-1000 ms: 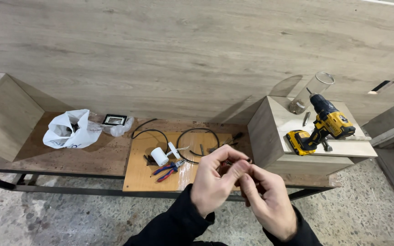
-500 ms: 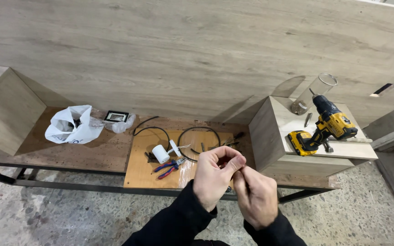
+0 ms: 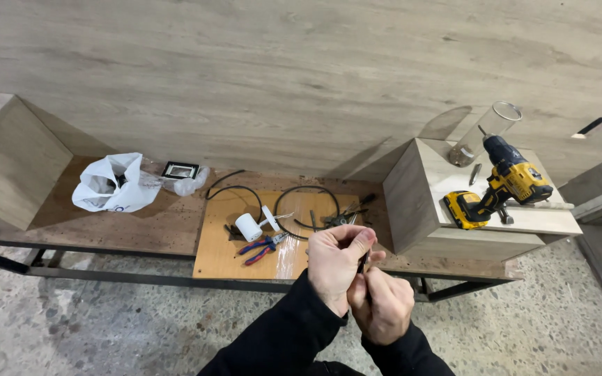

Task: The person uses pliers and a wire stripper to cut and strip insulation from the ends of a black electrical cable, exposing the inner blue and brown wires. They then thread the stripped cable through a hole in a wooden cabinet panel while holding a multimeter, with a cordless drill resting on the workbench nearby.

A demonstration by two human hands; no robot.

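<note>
We saw a long wooden bench (image 3: 141, 223) against the panelled wall, its left end cut off. On it stood a wooden box (image 3: 440, 223) bearing a yellow cordless drill (image 3: 499, 188) and a clear cylinder (image 3: 485, 132). A white plastic bag (image 3: 109, 184) lay left, a black cable loop (image 3: 308, 205) mid-bench, red-and-blue pliers (image 3: 259, 247) nearby. Our left hand (image 3: 332, 264) and right hand (image 3: 381, 306) were both closed around a small dark part (image 3: 362, 263), mostly hidden by fingers; we could not make out what it was.

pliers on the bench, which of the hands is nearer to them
Left. The left hand is just right of the pliers, level with the bench edge; the right hand sits lower and farther right, off the bench.
</note>
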